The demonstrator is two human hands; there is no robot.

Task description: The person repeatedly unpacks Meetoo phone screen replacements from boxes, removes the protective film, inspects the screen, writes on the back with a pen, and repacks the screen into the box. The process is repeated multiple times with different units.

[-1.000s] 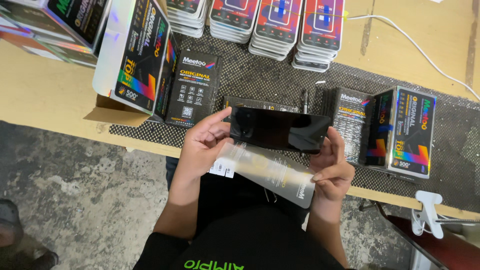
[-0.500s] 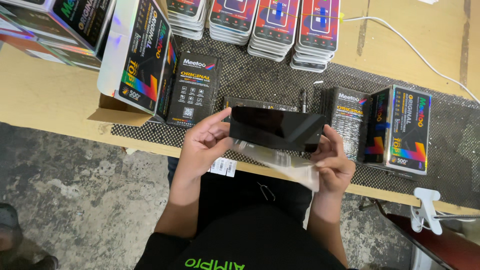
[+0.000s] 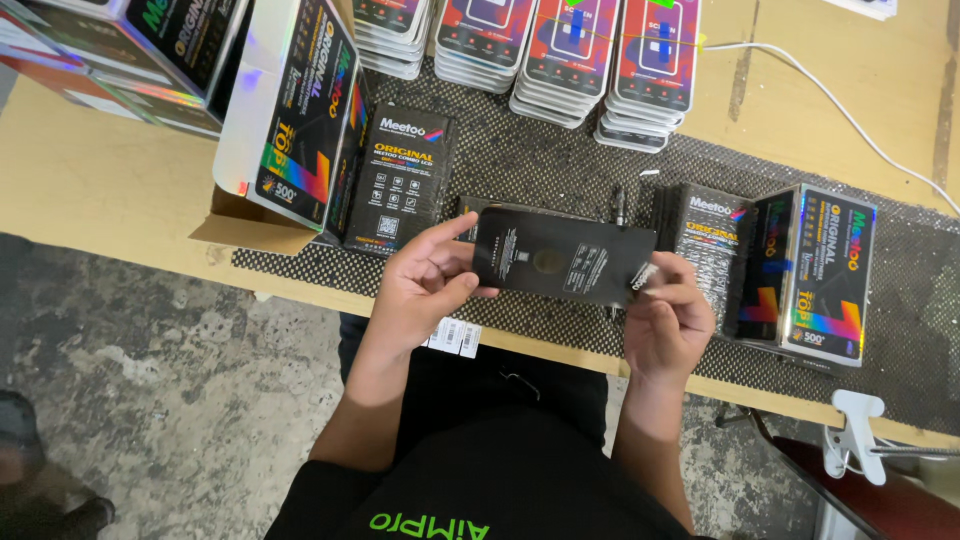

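Change: the clear sleeve seen under the panel 0.5 s ago no longer shows; the panel now lies flatter.
Panel [image 3: 562, 256]: black, thin, glossy, long axis left–right, above the mesh mat [image 3: 520, 170].
Grip: left hand [image 3: 425, 285] and right hand [image 3: 668, 318] each pinch 1 end.
Nearer: equal.

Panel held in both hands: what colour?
Black panel, faint pale markings, gripped by left hand and right hand; head view.

This looks like a small packing workshop: a plywood bench [image 3: 120, 190] over a rough concrete floor [image 3: 150, 400], a black mesh mat [image 3: 560, 170], stacks of flat carded packs [image 3: 560, 50] at the far edge, and glossy black retail boxes [image 3: 820, 270] left and right.
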